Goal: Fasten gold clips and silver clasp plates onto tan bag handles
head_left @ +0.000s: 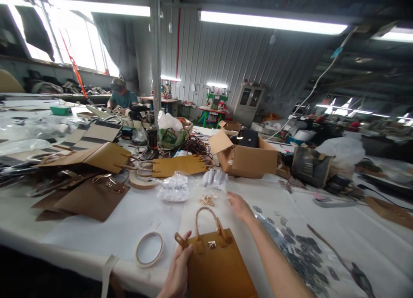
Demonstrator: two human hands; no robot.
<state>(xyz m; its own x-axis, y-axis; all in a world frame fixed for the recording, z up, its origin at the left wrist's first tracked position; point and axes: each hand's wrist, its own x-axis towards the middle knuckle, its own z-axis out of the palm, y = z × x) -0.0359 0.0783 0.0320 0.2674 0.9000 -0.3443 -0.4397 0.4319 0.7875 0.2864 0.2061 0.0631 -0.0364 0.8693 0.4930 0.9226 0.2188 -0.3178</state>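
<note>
My left hand (179, 263) is closed on the left edge of a tan leather handbag (219, 268) at the bottom centre. The bag has a rolled top handle (206, 210) and a small metal clasp (212, 245). A brown leather tab sticks up by my left thumb. My right hand (239, 206) is stretched forward past the bag, fingers extended low over the white table, with nothing visible in them. Just left of its fingertips lies a small heap of gold-coloured metal fittings (208, 200). Behind them sits a clear plastic bag (214, 179) of pale contents.
A tape roll (149, 249) lies left of the handbag. Brown leather panels (90, 195) are stacked further left. Many small dark pieces (300, 250) are scattered at right. A cardboard box (251, 160) stands behind. A person (122, 98) sits at the far left.
</note>
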